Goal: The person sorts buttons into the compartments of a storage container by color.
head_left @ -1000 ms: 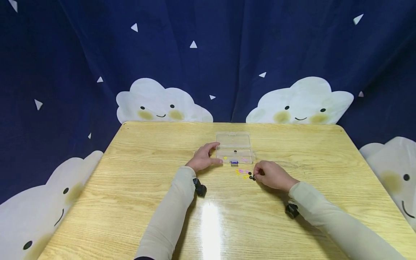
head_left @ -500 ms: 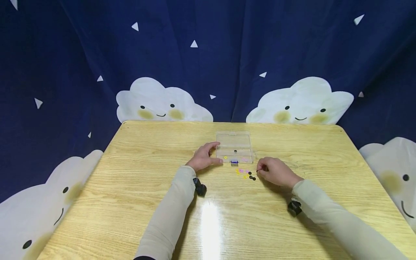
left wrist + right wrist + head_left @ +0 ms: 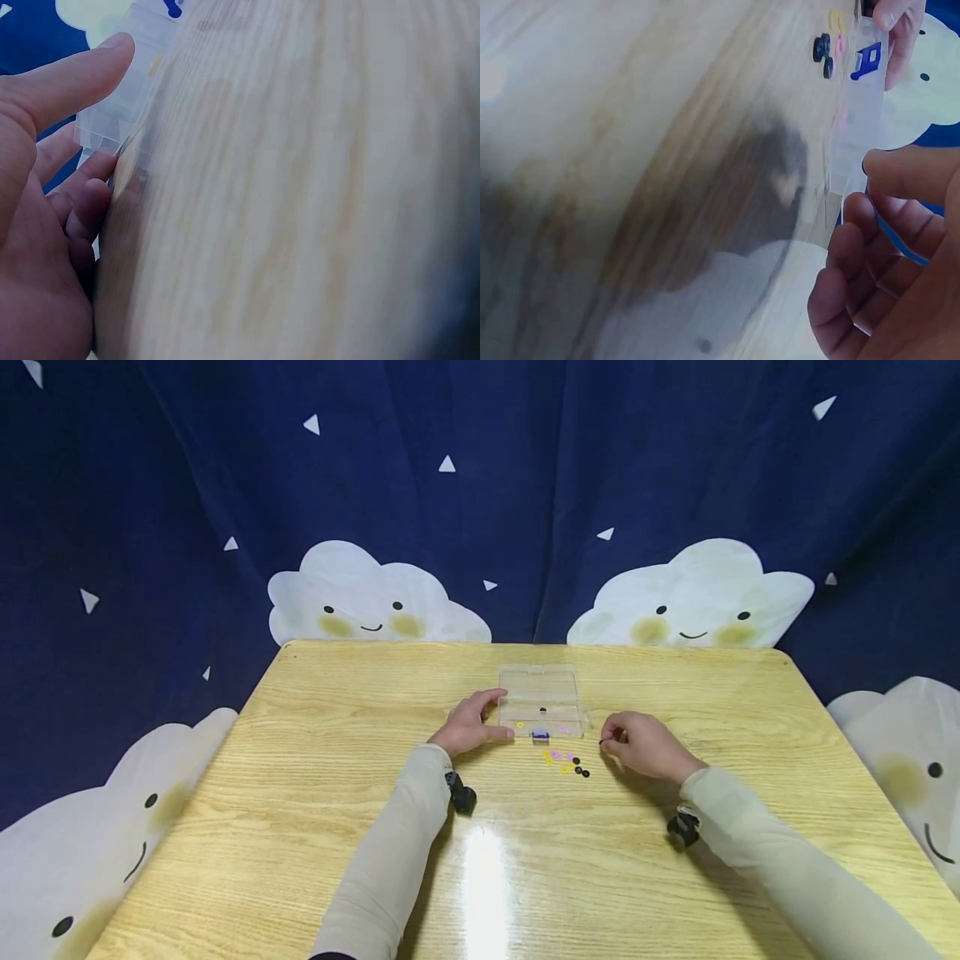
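A clear plastic box (image 3: 538, 682) lies with its lid raised on the wooden table; a few small coloured pieces and one black one sit inside. My left hand (image 3: 470, 724) holds its left end, thumb at the front corner and fingers toward the hinge. Right of the box, my right hand (image 3: 641, 745) pinches a small black button (image 3: 865, 163) between thumb and forefinger; mostly its edge shows. In front of the box lie loose black buttons (image 3: 578, 770), pink buttons (image 3: 556, 754) and yellow buttons (image 3: 548, 757).
A blue latch (image 3: 541, 735) sits on the box's front edge. The light wooden table (image 3: 300, 760) carries a bright glare patch near its front. Behind it hangs a dark blue curtain (image 3: 525, 485) with white clouds. Each wrist wears a black camera.
My right hand has lifted a black button from the loose group and moved it right and away from me, beside the box. The left hand and the box stay put.
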`<act>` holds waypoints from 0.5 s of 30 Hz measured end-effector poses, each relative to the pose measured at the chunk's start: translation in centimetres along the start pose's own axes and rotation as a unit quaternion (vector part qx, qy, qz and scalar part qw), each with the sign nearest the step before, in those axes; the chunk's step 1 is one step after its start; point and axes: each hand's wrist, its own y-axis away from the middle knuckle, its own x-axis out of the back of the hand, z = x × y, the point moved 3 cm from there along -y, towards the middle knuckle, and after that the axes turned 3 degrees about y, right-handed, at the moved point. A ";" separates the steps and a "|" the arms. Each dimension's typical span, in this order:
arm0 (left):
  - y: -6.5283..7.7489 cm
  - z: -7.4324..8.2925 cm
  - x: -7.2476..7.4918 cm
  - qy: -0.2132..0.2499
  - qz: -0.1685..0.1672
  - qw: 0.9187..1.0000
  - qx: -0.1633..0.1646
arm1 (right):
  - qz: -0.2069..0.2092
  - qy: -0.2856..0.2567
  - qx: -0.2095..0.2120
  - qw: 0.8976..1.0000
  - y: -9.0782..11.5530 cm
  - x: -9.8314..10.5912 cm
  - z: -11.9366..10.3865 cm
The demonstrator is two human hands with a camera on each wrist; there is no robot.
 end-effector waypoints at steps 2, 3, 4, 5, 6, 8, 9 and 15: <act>0.1 0.0 0.0 0.004 -0.001 1.000 -0.001 | 0.004 0.000 -0.003 1.000 -0.1 0.2 0.2; 0.1 0.0 0.0 0.005 0.000 1.000 -0.001 | 0.005 -0.001 -0.005 1.000 -0.2 0.3 0.2; 0.2 0.0 0.0 0.006 0.000 1.000 -0.001 | 0.008 -0.001 -0.007 1.000 -0.3 0.3 0.2; 0.2 0.0 0.0 0.006 0.001 1.000 -0.001 | 0.010 -0.002 -0.009 1.000 -0.3 0.4 0.3; 0.2 0.0 0.0 0.005 0.002 1.000 -0.001 | 0.011 -0.004 -0.011 1.000 -0.4 0.5 0.3; 0.2 0.0 0.1 0.003 0.001 1.000 0.000 | 0.013 -0.004 -0.013 1.000 -0.5 0.6 0.4; 0.2 -0.1 0.0 0.002 0.000 1.000 0.000 | 0.015 -0.002 -0.015 1.000 -0.6 0.7 0.4; 0.0 -0.3 0.0 0.006 -0.003 1.000 -0.005 | 0.043 0.016 -0.044 0.998 -1.0 1.2 0.8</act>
